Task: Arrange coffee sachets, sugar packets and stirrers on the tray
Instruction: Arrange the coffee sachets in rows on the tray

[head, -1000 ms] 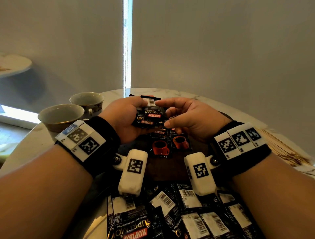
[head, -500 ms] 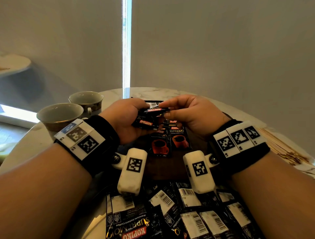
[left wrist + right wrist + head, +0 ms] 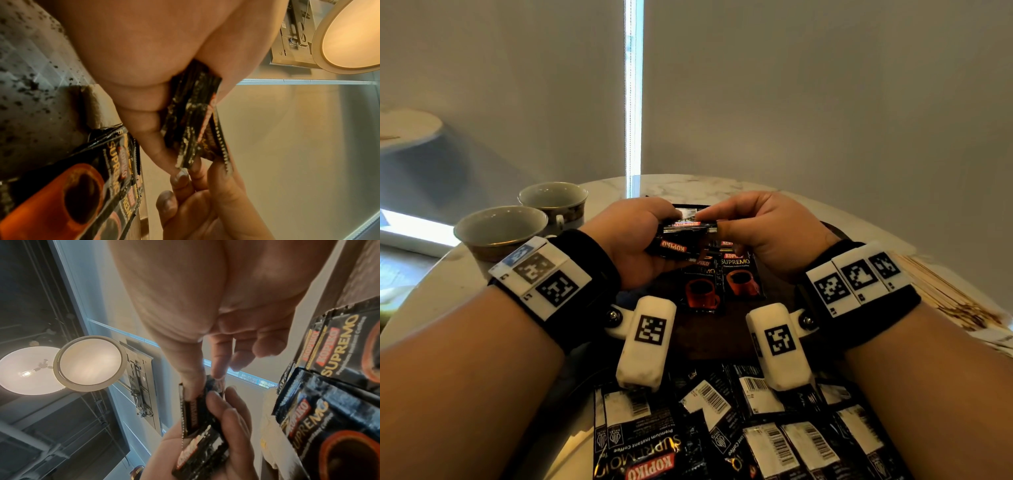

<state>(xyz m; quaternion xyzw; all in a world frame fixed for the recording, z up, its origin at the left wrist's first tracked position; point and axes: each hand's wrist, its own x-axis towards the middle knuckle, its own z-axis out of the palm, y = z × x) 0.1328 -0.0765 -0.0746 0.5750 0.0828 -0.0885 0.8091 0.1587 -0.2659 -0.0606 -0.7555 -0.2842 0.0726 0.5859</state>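
Note:
My left hand (image 3: 635, 240) grips a small stack of black Kopiko coffee sachets (image 3: 674, 245) above the dark tray (image 3: 709, 332). My right hand (image 3: 753, 233) pinches the top sachet (image 3: 690, 226) of that stack between thumb and forefinger. In the left wrist view the stack (image 3: 193, 126) sits between my left thumb and fingers. In the right wrist view the pinched sachet (image 3: 192, 412) stands edge-on. Two sachets with red cups (image 3: 722, 284) lie flat on the tray under my hands. More sachets (image 3: 722, 421) lie heaped at the near edge.
Two ceramic cups (image 3: 500, 229) (image 3: 553, 200) stand at the left on the round marble table (image 3: 688, 185). A bundle of wooden stirrers (image 3: 945, 294) lies at the right edge. A grey wall is close behind the table.
The stack has tipped from face-up to nearly edge-on. My right fingers have closed onto the top sachet and both hands have drawn slightly nearer each other.

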